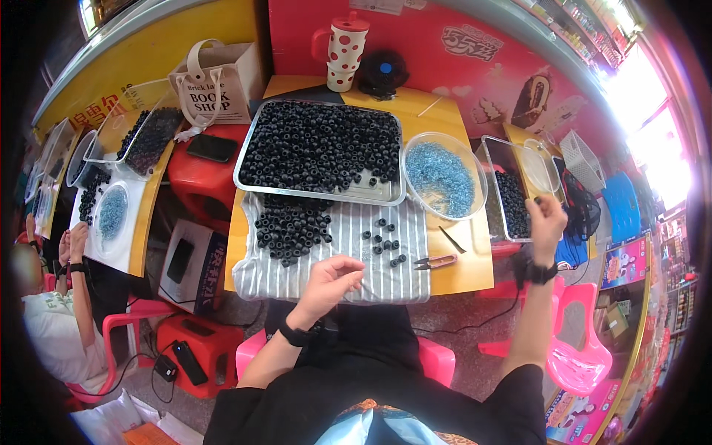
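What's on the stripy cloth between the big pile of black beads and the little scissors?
In the head view, a few loose black beads lie scattered on the striped cloth between the bead pile and the scissors.

The tray (pixel 386 199) was shiny metal, and the small black rings (pixel 315 144) piled in it looked dull and matt. The striped cloth (pixel 348 278) under the loose rings was soft fabric, lying on a smooth yellow table (pixel 467 267). The bowl (pixel 443 141) of blue bits was clear plastic, and the pink chair (pixel 575 356) was glossy plastic.
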Tool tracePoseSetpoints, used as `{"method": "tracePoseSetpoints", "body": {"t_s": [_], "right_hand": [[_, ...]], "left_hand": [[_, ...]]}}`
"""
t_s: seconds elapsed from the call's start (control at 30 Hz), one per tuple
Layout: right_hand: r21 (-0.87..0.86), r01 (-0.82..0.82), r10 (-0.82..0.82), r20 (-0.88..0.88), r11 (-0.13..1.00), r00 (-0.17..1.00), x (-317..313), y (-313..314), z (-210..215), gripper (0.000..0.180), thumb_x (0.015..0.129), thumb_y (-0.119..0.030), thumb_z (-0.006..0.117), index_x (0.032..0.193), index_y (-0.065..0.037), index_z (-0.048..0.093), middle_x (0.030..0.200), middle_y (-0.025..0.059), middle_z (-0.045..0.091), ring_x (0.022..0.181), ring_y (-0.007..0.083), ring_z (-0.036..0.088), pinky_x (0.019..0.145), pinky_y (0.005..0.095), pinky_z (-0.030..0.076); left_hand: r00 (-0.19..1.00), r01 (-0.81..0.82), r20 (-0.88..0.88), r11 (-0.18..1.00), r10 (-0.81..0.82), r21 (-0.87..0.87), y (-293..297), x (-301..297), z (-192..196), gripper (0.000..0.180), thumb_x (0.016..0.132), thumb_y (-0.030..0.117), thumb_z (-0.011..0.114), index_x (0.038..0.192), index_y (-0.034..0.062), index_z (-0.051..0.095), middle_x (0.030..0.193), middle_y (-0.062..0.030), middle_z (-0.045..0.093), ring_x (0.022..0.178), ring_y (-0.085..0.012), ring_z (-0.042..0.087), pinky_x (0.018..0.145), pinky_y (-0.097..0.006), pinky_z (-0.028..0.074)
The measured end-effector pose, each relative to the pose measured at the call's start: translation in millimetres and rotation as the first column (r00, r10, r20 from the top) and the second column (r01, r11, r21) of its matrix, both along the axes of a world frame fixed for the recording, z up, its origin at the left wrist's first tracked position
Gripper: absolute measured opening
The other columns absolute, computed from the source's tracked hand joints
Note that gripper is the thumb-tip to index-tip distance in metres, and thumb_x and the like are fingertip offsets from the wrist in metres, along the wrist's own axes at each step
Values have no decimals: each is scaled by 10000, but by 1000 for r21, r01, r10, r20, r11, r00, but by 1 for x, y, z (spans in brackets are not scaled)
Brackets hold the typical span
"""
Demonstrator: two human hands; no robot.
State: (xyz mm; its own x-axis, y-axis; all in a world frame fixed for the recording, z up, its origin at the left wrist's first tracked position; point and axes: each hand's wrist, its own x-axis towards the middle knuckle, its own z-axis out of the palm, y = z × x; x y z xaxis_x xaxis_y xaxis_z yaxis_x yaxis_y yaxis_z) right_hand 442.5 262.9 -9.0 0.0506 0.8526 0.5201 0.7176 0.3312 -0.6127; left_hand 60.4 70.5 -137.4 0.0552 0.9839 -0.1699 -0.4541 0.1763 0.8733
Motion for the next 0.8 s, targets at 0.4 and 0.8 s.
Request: {"method": "tracePoseSetpoints", "body": {"t_s": [0.4,0.8], "right_hand": [[-167,-538,563,273,826,780,-144,-107,-63,207,707,-53,714,907,-55,659,978,130,587,917,296,570,757,402,461],[-257,-604,656,276,754,702,-181,-129,-73,152,732,-36,672,855,-17,585,1052,159,567,951,337,555,759,425,441]], "left_hand": [[890,-48,-434,976,139,215,4,26,1,84,838,30,642,891,-29,669,798,-63,591,675,-116,583,607,-249,460],[970,-79,-221,991,101,107,-10,27,7,122,886,20,635,1001,-16,656,908,-33,610,728,-76,609,612,-202,490]]}}
